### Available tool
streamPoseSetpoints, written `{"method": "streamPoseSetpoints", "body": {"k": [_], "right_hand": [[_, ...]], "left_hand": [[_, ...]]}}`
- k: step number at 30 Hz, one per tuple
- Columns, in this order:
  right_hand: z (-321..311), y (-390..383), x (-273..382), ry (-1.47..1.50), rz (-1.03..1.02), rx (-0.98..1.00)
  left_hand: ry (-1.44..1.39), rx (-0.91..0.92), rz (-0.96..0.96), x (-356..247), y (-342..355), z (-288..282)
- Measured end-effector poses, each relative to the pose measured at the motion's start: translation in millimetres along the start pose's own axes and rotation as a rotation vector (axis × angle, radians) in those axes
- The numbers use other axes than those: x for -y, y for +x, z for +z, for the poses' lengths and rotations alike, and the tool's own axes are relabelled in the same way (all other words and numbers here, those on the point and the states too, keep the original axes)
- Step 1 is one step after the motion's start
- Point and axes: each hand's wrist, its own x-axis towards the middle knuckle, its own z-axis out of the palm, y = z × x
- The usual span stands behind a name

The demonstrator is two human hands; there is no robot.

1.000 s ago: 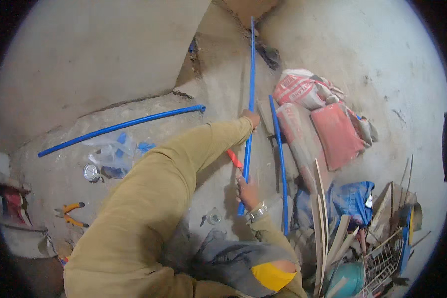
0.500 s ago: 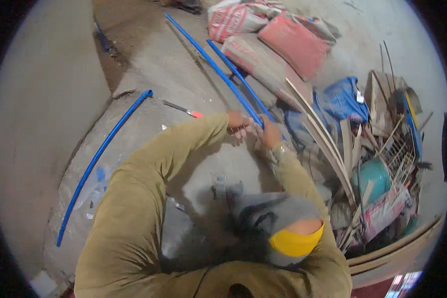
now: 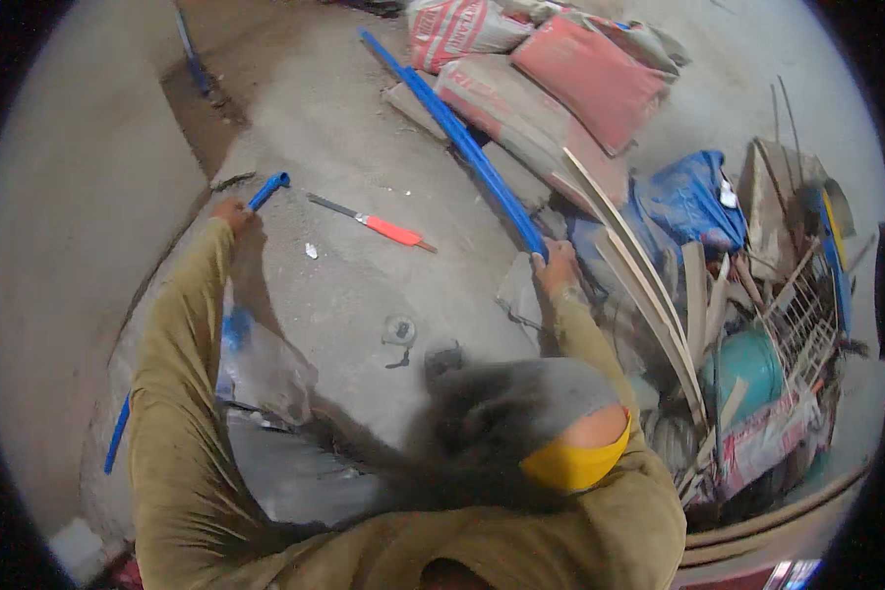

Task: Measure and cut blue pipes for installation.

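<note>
My right hand (image 3: 558,267) is closed round the near ends of two long blue pipes (image 3: 462,143), lying close together and slanting away to the upper left. Far to the left, my left hand (image 3: 234,213) grips another blue pipe just below its wider, bent end (image 3: 278,182). My forearm hides much of that pipe; its lower end (image 3: 117,433) shows beyond my sleeve. On the floor between my hands lies a red-handled tool (image 3: 393,231) with a narrow dark blade.
Red-and-white sacks (image 3: 531,113) lie beyond the pipes. At right are wooden strips (image 3: 649,285), a blue bag (image 3: 693,202), a teal bucket (image 3: 747,369) and scrap. A small round grey object (image 3: 399,330) and clear plastic (image 3: 256,364) lie nearer. A wall (image 3: 79,197) stands left.
My left hand has moved from beside my right hand to the pipe on the left. The two pipes in my right hand have come together. The red handle is now uncovered.
</note>
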Motion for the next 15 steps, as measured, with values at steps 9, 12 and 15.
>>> {"method": "streamPoseSetpoints", "body": {"k": [9, 12, 15], "right_hand": [[97, 81, -35, 0.032, 0.0, 0.014], [123, 103, -44, 0.138, -0.091, 0.133], [79, 97, -13, 0.017, 0.017, 0.108]], "left_hand": [[-0.356, -0.082, -0.291, 125, -69, -70], [-0.285, -0.128, -0.33, 137, -98, -86], [-0.077, -0.098, -0.248, 92, -132, -90]]}}
